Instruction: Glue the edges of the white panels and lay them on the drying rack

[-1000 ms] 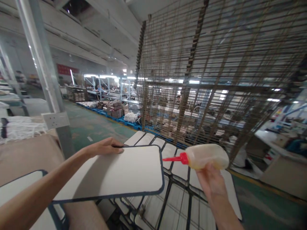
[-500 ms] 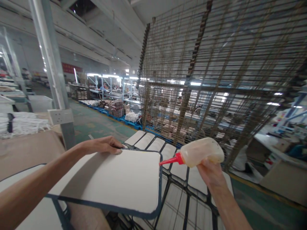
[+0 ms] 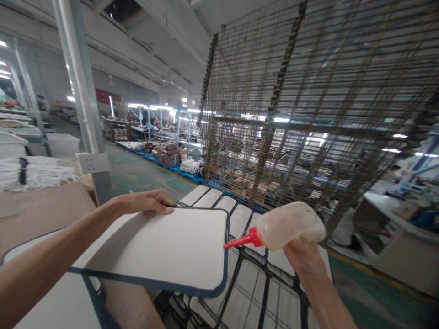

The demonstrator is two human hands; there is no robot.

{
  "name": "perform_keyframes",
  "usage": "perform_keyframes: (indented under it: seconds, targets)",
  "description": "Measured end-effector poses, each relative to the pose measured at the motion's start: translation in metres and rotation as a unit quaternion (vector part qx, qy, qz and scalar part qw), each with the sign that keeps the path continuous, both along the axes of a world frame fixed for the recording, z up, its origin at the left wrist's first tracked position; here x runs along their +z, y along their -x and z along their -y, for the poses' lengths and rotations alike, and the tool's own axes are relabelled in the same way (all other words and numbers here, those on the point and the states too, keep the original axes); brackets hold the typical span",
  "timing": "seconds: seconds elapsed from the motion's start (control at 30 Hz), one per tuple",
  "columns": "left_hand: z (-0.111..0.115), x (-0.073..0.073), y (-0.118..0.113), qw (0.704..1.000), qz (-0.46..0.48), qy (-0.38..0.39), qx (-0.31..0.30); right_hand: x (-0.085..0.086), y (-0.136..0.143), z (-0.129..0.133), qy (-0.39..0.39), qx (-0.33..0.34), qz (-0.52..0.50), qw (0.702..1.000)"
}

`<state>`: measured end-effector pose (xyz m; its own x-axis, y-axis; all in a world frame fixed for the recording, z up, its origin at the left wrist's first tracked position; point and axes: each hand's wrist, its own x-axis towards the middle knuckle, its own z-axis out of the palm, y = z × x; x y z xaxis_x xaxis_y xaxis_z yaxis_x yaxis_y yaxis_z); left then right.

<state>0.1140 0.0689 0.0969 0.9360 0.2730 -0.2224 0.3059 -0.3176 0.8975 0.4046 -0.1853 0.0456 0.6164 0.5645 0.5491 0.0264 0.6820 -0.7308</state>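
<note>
My left hand [image 3: 154, 202] grips the far edge of a white panel with a dark blue border [image 3: 178, 249], thumb on top and fingers beneath. In my right hand [image 3: 303, 256] is a translucent squeeze bottle [image 3: 290, 225], tilted so its red nozzle [image 3: 242, 240] points left and down. The nozzle tip meets the panel's right border; whether liquid comes out is too small to see. Another white, dark-edged panel [image 3: 55, 297] lies under my left forearm. Beyond and below the held panel, several similar panels [image 3: 240, 220] lie in rows.
A tall wire rack [image 3: 274, 96] leans up behind the panels. At left stand a metal post with a socket box [image 3: 92, 163] and a bundle of white strips [image 3: 41, 173] on a brown surface. Blue pallets [image 3: 171, 168] with stacked goods line the green floor [image 3: 130, 176].
The bottle's nozzle has moved down along the panel's right edge, toward me. My left hand keeps its grip on the panel, and the view has shifted slightly.
</note>
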Motion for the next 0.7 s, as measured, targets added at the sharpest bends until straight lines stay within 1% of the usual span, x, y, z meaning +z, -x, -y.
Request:
perform_keyframes:
  seconds: [0.17, 0.4, 0.5, 0.7]
  targets:
    - [0.002, 0.000, 0.002, 1.000, 0.006, 0.024, 0.003, 0.000, 0.006, 0.004, 0.037, 0.014, 0.000, 0.999]
    - [0.002, -0.001, 0.009, 0.999, 0.006, 0.049, 0.009, -0.011, 0.005, 0.010, 0.014, 0.019, 0.001, 1.000]
    - [0.003, -0.001, 0.012, 0.998, 0.007, 0.049, 0.025, -0.015, 0.006, 0.011, 0.024, 0.026, -0.001, 0.999]
    - [0.005, -0.004, 0.017, 0.996, 0.015, 0.074, 0.052, -0.016, 0.012, 0.013, 0.035, 0.010, -0.013, 0.999]
